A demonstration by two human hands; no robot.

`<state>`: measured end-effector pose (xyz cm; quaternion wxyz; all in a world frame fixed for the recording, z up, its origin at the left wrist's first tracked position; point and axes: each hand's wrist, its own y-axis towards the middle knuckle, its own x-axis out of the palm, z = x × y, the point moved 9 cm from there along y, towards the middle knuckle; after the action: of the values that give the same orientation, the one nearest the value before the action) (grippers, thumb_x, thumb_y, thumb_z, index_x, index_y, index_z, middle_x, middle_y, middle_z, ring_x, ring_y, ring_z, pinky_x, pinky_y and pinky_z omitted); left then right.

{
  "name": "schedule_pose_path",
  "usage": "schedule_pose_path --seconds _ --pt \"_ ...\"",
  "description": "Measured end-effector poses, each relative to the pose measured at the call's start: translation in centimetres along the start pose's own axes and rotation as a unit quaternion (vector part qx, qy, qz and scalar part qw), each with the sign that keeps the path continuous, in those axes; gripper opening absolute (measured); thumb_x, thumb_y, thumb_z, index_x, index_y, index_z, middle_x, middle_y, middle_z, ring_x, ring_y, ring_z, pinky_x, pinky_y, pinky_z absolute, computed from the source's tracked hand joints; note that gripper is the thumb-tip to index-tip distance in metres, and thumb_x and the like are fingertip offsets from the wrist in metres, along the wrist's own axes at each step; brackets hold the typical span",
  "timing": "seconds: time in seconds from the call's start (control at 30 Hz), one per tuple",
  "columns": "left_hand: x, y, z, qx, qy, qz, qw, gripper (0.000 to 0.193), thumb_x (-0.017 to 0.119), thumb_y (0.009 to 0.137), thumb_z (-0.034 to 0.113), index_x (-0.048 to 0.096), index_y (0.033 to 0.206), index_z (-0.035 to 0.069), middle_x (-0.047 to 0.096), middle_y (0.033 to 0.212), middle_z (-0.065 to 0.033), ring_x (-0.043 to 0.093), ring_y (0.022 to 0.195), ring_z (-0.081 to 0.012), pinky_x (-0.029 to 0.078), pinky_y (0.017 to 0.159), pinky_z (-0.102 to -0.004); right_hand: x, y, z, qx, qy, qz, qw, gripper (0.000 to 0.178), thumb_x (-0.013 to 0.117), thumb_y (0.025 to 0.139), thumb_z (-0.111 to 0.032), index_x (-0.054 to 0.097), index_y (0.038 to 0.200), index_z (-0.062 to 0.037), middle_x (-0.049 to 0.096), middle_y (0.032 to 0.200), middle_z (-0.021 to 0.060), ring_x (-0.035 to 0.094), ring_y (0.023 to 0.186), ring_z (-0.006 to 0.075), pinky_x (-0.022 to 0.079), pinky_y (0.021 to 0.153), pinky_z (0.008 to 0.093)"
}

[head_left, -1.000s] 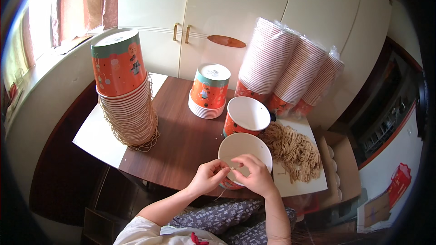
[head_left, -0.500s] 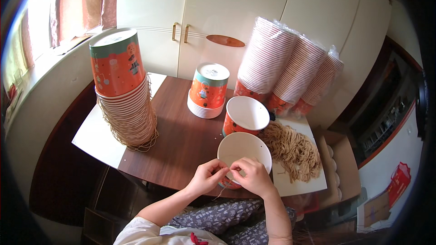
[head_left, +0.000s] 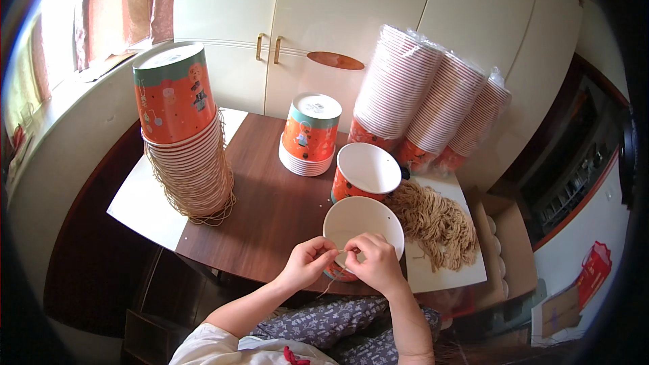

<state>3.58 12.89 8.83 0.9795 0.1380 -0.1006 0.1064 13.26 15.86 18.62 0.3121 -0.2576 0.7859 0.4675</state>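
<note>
Right in front of me, at the table's near edge, stands an orange paper bucket with its white inside facing up and a small hole near its rim. Over its near rim, my left hand pinches a thin tan cord between thumb and forefinger. My right hand pinches the same cord close by, and a short stretch shows between the fingertips. A loose cord end hangs below the bucket's near side. Whether the cord passes through the near wall is hidden by my hands.
Behind stand another upright bucket and a short upside-down stack. A tall stack with cords rises at the left. Tan cords lie in a heap at the right, before plastic-wrapped bucket stacks. A cardboard box sits beyond the table.
My fingertips have drawn slightly apart, and a short piece of cord now shows between them. The buckets and stacks stay put.
</note>
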Motion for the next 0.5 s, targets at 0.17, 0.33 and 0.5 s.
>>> schedule_pose_path --seconds 0.17,0.33,0.5 --pt "-0.1 0.0 -0.2 -0.007 -0.016 -0.001 1.000 0.008 0.055 0.088 0.008 0.055 0.085 0.000 0.054 0.075 0.0029 0.047 0.067 -0.0011 0.040 0.059 -0.0171 0.0 0.0 0.0 0.001 -0.002 0.011 1.000 0.009 0.062 0.064 0.000 0.058 0.069 -0.0064 0.060 0.070 0.0058 0.059 0.069 0.0248 0.048 0.063 0.0344" --pt "-0.3 0.0 -0.5 -0.008 -0.035 0.000 0.999 0.008 0.055 0.087 0.008 0.056 0.085 0.000 0.055 0.075 0.0026 0.048 0.068 -0.0015 0.041 0.060 -0.0174 -0.4 -0.1 0.1 -0.001 -0.017 0.040 0.999 0.008 0.061 0.065 0.002 0.058 0.067 -0.0058 0.059 0.071 0.0062 0.059 0.068 0.0248 0.048 0.063 0.0345" --pt "-1.1 -0.4 -0.7 -0.016 -0.075 0.017 0.997 0.008 0.056 0.088 0.007 0.056 0.087 -0.001 0.057 0.080 0.0008 0.051 0.073 -0.0041 0.042 0.067 -0.0178 -2.4 -0.2 1.1 0.033 0.004 0.060 0.998 0.014 0.059 0.065 0.005 0.059 0.076 -0.0030 0.060 0.076 0.0084 0.061 0.070 0.0229 0.050 0.066 0.0314"
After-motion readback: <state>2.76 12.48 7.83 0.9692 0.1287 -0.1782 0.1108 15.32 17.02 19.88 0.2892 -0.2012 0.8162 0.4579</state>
